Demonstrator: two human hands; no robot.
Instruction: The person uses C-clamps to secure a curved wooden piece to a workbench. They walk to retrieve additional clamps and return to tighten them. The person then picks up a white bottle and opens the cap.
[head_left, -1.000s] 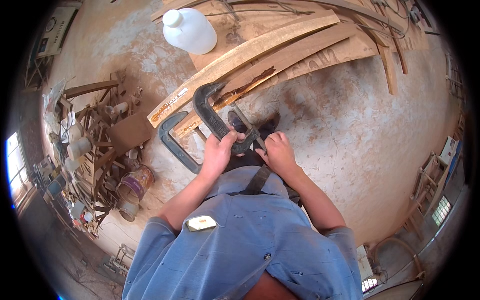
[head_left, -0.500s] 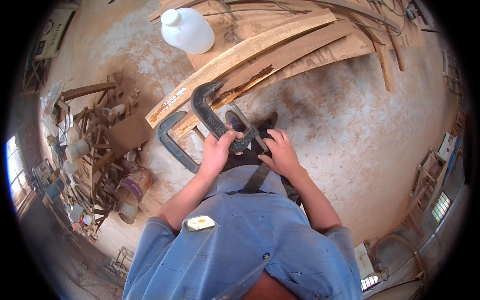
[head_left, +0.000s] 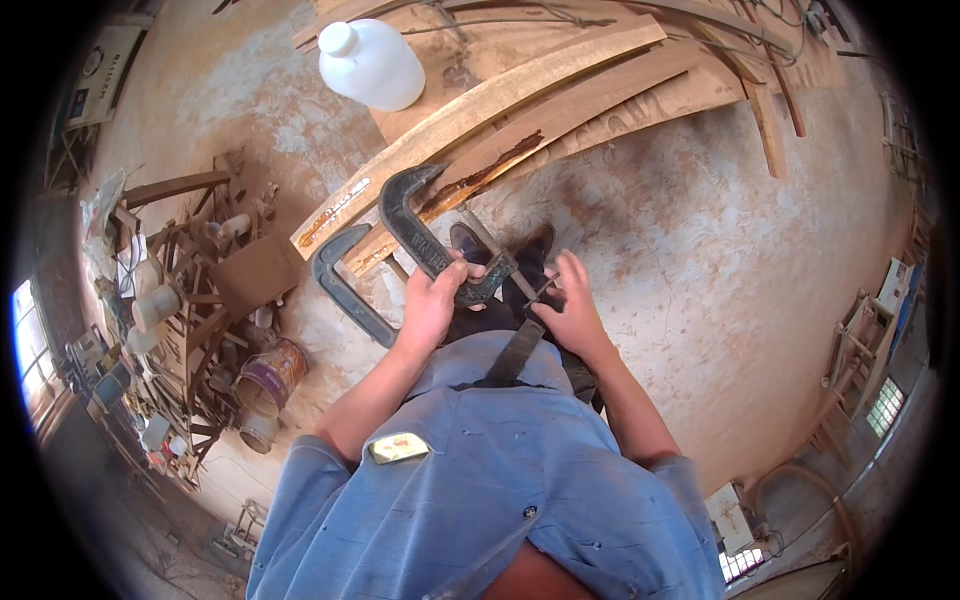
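A dark C-clamp reaches from my hands to the near ends of two curved wooden pieces. My left hand is closed round the lower part of its frame. At the screw's near end, my right hand has thumb and fingers about the thin cross handle. A second C-clamp sits just left of the first, apart from my fingers. The lighter wooden piece and the browner one lie side by side. Shiny brown wet patches show on both.
A white plastic jug stands beyond the wood, on flattened cardboard. On the left is a heap of wood scraps, with a tipped paint bucket beside it. My shoes are under the clamp screw. Thin wooden strips lie at the far right.
My right hand has turned at the screw handle: its fingers have lifted and curled, and more of the cross handle shows. My left hand and both clamps stay nearly in place.
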